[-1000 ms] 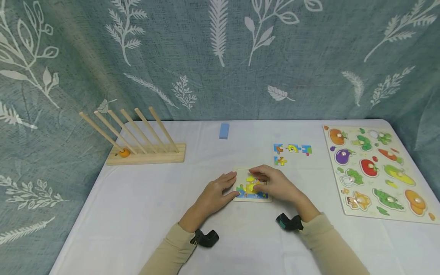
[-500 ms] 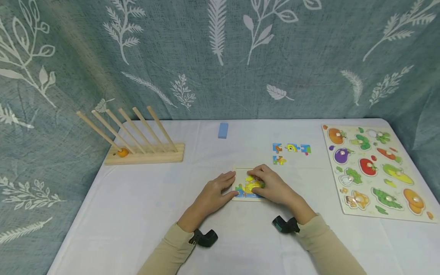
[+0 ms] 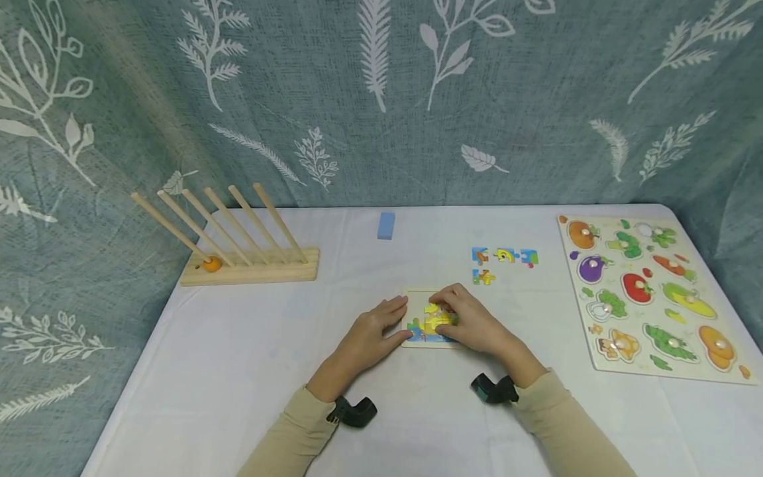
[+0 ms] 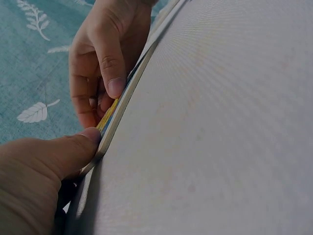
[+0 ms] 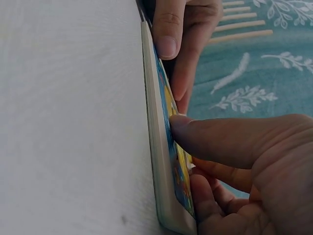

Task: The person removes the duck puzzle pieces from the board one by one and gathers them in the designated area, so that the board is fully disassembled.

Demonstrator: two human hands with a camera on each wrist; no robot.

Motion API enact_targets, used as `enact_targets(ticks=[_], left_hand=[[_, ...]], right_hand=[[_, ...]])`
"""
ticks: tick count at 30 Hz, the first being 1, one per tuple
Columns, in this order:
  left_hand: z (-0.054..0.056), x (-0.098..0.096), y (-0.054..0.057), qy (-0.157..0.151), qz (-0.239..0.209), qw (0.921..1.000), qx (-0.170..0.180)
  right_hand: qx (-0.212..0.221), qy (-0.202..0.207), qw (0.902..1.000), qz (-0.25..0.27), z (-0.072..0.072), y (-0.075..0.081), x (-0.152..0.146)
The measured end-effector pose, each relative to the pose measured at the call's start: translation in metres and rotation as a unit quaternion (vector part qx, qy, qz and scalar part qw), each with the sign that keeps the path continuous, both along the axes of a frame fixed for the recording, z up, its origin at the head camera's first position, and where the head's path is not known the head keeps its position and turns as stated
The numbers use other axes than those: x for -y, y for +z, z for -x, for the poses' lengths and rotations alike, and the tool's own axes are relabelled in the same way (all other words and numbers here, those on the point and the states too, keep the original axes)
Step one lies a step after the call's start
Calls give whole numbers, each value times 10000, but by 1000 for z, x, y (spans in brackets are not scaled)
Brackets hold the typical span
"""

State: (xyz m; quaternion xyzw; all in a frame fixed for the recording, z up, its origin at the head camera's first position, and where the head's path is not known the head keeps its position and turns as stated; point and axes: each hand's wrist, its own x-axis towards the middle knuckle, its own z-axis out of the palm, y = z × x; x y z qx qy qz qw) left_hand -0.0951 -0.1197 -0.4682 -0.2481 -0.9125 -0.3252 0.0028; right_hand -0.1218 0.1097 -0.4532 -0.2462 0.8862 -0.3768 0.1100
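Observation:
A small jigsaw puzzle board with a pale frame lies flat on the table, partly filled with blue, green and yellow pieces. My left hand rests at its left edge, thumb and fingertips touching the frame. Over its right part, my right hand pinches a yellow puzzle piece between thumb and fingers, at the level of the other pieces. The right hand hides the board's right side. In the right wrist view, the thumb bears on the picture's surface. Loose puzzle pieces lie behind the right hand.
At the right lies a large vegetable peg board. A wooden rack with several slanted rods and an orange bead stands at the back left. A blue block lies at the back middle, before a leaf-patterned curtain.
My right hand has shifted slightly left and its fingers have settled lower over the yellow piece on the board. The left hand stays at the board's edge. The head view has shifted slightly.

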Motion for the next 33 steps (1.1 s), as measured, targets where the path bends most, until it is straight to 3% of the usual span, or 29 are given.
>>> enact_targets(ticks=[9,33], left_hand=[[2,0,0,-7,-33,10000,-5],[0,0,0,-19,-142,9998,-109]], right_hand=[[361,-31,9982,478,1,1,-1],[143,-234,9963,816,0,-3,-2]])
